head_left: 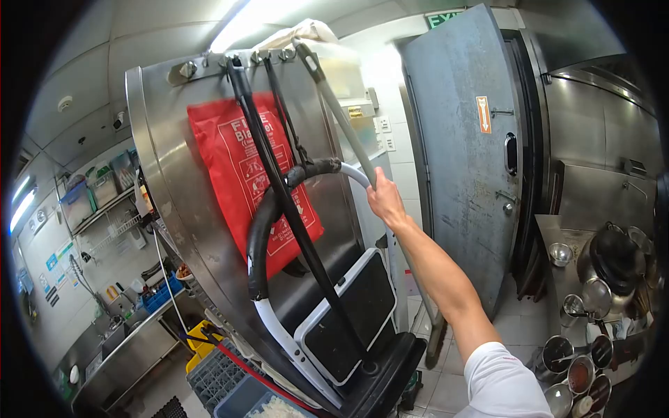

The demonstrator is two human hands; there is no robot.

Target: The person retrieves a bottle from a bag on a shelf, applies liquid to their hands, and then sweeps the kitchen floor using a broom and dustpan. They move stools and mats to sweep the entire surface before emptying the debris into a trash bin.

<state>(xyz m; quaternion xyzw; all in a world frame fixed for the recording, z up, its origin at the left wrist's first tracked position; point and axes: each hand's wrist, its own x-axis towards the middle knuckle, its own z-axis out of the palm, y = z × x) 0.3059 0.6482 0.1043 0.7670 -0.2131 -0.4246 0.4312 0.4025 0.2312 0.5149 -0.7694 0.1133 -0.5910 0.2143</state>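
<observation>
My right hand (385, 200) reaches up and forward, fingers closed around a long grey pole (338, 108) that hangs from a hook at the top of a stainless steel panel (174, 188). The pole's lower end (435, 341) shows behind my forearm. Beside it hang a black long-handled tool (279, 181) and a folded white step stool (345, 317) with a black padded rail. A red fire blanket pouch (233, 160) is fixed to the panel behind them. My left hand is out of sight.
A grey metal door (467, 153) stands open on the right. Pots and steel bowls (592, 306) crowd a counter at the far right. Shelves with containers (94, 191), a sink (118, 341) and blue and yellow crates (209, 369) lie to the left and below.
</observation>
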